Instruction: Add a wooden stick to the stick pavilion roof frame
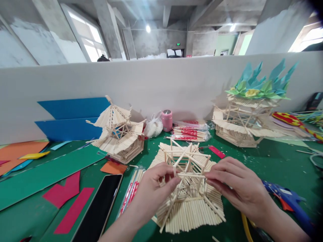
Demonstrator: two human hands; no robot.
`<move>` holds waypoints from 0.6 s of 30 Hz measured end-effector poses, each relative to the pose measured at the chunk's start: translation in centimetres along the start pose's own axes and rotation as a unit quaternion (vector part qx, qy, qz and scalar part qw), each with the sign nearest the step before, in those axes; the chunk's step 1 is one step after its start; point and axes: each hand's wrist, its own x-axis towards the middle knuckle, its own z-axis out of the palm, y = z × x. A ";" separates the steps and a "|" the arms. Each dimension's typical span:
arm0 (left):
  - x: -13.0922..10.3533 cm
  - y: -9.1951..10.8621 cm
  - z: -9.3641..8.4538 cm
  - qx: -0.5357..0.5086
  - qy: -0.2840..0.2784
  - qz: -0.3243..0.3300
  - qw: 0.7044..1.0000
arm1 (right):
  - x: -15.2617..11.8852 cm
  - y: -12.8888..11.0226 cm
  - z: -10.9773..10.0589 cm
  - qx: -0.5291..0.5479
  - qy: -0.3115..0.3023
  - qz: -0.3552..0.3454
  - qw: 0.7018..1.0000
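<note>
A half-built model of thin wooden sticks (188,198) stands on the green table (264,164) right in front of me, with a sloped stick roof below and an open frame above. My left hand (156,188) pinches one end of a horizontal stick (191,175) on the frame. My right hand (237,185) pinches the other end of that stick. Both hands press in against the frame from opposite sides.
A finished stick pavilion (117,134) stands at the back left, a bigger one with paper leaves (249,114) at the back right. A phone (99,208), chopstick packs (131,191), a blue glue gun (287,198), a pink jar (167,120) and coloured paper sheets (70,201) lie around.
</note>
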 end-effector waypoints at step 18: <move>0.3 -0.2 0.2 -0.030 -0.015 -0.028 0.999 | 0.0 0.8 0.1 0.018 -0.005 -0.020 1.000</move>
